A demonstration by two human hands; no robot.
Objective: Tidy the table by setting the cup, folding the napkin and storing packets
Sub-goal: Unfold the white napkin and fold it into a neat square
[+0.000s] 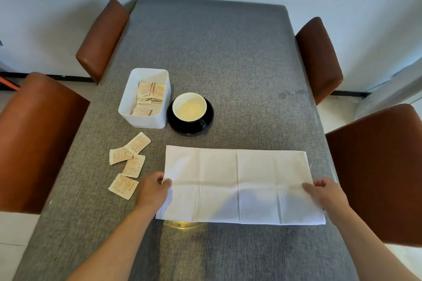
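While the white napkin point(239, 183) lies flat near the table's point(228, 52) front edge, the left hand point(154, 189) pinches its left edge and the right hand point(324, 191) its right edge. Toward the left edge, four packets point(127, 164) lie loose before the white box point(146, 98), beside the cup point(189, 107) on its saucer point(180, 129).
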